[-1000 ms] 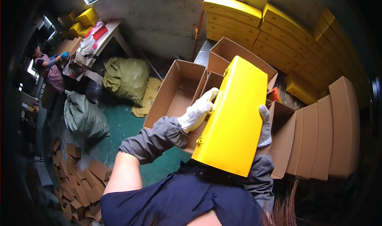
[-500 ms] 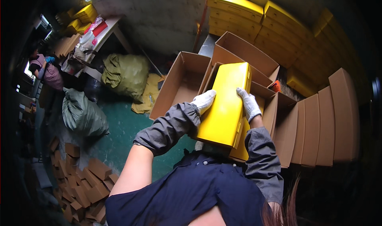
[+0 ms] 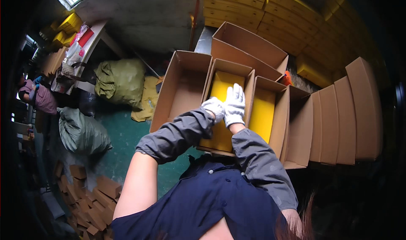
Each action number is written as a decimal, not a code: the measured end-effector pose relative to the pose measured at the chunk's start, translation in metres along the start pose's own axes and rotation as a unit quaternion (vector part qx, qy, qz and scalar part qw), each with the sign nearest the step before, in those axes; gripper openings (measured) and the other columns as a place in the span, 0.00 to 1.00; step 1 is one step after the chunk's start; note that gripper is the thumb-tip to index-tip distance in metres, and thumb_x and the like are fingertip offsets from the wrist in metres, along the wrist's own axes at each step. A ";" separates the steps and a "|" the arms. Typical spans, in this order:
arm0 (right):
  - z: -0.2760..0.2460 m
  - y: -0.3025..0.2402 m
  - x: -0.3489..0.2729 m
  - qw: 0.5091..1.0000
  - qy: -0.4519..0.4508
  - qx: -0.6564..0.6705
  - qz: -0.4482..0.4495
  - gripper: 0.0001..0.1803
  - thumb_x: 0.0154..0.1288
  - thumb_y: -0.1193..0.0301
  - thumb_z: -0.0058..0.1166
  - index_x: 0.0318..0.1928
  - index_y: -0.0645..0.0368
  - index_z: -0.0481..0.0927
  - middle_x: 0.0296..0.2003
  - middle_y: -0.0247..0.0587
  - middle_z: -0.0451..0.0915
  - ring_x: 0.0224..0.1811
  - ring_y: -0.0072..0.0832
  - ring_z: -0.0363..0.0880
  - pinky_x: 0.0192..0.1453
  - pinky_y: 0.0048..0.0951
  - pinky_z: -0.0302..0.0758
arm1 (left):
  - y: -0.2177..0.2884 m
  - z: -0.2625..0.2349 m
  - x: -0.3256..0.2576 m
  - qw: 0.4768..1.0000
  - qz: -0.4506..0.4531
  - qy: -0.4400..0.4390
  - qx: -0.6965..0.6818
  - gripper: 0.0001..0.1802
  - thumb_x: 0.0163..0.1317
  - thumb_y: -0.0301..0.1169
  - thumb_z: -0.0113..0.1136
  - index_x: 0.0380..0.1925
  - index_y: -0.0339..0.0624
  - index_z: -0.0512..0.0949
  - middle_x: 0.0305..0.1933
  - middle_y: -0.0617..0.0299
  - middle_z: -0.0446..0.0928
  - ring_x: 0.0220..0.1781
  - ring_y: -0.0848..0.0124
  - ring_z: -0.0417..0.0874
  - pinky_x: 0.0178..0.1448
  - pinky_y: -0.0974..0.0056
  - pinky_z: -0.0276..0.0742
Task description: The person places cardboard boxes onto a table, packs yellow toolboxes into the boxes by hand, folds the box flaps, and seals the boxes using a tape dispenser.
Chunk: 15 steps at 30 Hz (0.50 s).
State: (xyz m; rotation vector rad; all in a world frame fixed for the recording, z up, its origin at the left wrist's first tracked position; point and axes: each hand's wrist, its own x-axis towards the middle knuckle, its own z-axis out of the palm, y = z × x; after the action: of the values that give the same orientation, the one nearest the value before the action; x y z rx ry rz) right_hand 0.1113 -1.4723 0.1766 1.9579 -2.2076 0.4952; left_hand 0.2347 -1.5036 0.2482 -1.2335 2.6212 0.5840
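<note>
A long yellow metal box (image 3: 228,78) lies inside an upright open-topped brown carton (image 3: 251,92). My right hand (image 3: 235,107), in a white knit glove, is stretched flat over the box with its fingers extended. Beside it, my left hand (image 3: 214,107), also gloved, sits by the carton's left side above the box; its fingers are partly hidden and I cannot tell how far they are bent. Grey sleeve covers wrap both forearms. Another yellow box (image 3: 262,113) rests in the neighbouring carton on the right.
An open carton (image 3: 186,85) stands to the left, another (image 3: 249,50) behind, and several in a row (image 3: 325,126) to the right. Yellow boxes (image 3: 237,9) are stacked along the wall. Sacks (image 3: 120,83) and a cardboard heap (image 3: 93,202) occupy the left floor. A person (image 3: 42,96) is far left.
The yellow box, gripped in both hands above the carton before, is now down inside it. My hands have let go of its sides and come together over its top.
</note>
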 end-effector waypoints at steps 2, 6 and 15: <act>-0.040 -0.022 0.029 0.999 -0.013 0.046 -0.004 0.30 0.69 0.59 0.48 0.66 0.63 0.70 0.72 0.57 0.62 0.75 0.53 0.56 0.80 0.49 0.50 | -0.009 -0.094 -0.021 0.998 0.033 -0.059 -0.015 0.16 0.62 0.37 0.52 0.35 0.42 0.87 0.39 0.49 0.86 0.46 0.52 0.87 0.53 0.51 0.80; -0.009 -0.014 0.051 0.985 -0.076 0.129 0.084 0.36 0.68 0.50 0.49 0.68 0.62 0.69 0.72 0.57 0.61 0.77 0.50 0.52 0.80 0.50 0.46 | -0.054 -0.156 0.060 0.952 0.232 0.055 -0.193 0.13 0.68 0.33 0.56 0.48 0.42 0.82 0.43 0.58 0.84 0.46 0.69 0.87 0.47 0.63 0.82; 0.010 -0.020 0.039 0.992 -0.096 0.045 0.071 0.36 0.63 0.52 0.56 0.66 0.59 0.68 0.71 0.56 0.61 0.76 0.54 0.53 0.80 0.51 0.47 | -0.088 -0.235 0.328 0.392 -0.008 0.207 -0.896 0.11 0.73 0.30 0.52 0.47 0.34 0.75 0.45 0.47 0.81 0.46 0.52 0.84 0.55 0.47 0.84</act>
State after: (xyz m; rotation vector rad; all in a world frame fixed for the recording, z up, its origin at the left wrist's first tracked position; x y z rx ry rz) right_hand 0.1267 -1.5145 0.1830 1.9773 -2.4988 0.4491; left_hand 0.0933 -1.8834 0.3291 -1.4512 0.9197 3.8634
